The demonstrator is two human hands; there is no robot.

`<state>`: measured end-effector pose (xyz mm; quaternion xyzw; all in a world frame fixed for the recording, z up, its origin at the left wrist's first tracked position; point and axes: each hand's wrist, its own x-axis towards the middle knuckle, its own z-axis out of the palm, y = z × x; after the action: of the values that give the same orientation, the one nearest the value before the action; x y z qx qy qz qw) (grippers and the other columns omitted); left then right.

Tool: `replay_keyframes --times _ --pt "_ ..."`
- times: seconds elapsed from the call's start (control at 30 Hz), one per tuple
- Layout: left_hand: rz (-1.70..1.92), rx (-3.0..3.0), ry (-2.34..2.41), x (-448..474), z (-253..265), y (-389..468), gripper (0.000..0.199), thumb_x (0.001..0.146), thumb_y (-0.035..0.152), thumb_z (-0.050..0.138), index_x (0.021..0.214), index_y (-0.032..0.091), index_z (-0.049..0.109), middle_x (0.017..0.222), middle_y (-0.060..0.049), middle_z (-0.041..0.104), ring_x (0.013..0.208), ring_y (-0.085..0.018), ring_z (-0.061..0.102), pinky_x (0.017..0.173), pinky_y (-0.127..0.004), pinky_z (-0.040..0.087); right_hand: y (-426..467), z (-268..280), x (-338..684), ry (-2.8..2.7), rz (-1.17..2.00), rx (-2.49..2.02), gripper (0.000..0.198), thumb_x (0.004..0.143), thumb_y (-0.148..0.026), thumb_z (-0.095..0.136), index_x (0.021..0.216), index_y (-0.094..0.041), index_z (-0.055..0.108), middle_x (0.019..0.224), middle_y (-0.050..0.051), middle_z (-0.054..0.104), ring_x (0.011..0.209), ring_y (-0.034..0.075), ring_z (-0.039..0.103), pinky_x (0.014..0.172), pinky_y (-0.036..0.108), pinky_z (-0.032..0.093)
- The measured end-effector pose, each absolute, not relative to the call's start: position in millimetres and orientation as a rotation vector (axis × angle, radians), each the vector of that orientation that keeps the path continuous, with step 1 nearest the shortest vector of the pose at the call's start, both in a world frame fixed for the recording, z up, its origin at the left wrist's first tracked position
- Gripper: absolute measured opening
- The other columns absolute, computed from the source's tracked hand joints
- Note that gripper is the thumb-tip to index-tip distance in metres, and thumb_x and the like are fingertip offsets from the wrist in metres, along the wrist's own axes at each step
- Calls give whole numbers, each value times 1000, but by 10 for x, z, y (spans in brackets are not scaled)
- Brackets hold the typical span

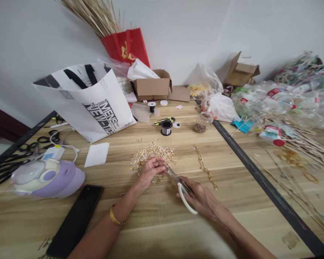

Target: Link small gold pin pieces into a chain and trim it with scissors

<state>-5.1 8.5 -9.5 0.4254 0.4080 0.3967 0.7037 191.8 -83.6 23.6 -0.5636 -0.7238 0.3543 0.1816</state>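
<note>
My right hand [198,196] grips a pair of scissors [187,201] with pale handles, their blades pointing up and left. The blade tips come close to the fingertips of my left hand [152,169]. Those left fingers are pinched together over a heap of gold and clear beaded strands [148,153]; what they hold is too small to make out. To the right of the heap lies a gold chain [204,168] with a clear end piece, touched by neither hand.
Behind the heap stand a spool of silver wire [166,128], a yellow-black cutter [164,121] and a jar of beads [200,127]. At left are a phone [75,219], a purple bottle [51,180] and a white bag [91,100]. Plastic bottles [275,97] crowd the right.
</note>
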Motion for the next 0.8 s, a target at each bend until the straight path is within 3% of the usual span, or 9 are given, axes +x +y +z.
replay_keyframes --times 0.2,0.53,0.8 --pt "879 936 939 -41 -73 93 33 58 19 74 86 12 58 68 -3 67 57 -12 62 57 -23 49 -815 153 1879 -2113 907 -1586 39 84 -29 50 122 -22 47 91 5 66 77 19 63 65 25 43" --pt "873 921 945 -30 -76 88 36 57 21 76 86 12 57 68 -3 68 57 -12 63 56 -23 49 -819 73 1873 -2216 801 -1553 41 86 -25 46 126 -21 38 96 8 65 80 21 63 68 29 45" --pt "870 929 940 -40 -78 85 37 59 21 75 88 12 56 69 -3 68 57 -13 63 58 -25 50 -818 77 1859 -2225 795 -1570 37 88 -24 43 125 -21 41 94 8 66 80 20 64 68 28 46"
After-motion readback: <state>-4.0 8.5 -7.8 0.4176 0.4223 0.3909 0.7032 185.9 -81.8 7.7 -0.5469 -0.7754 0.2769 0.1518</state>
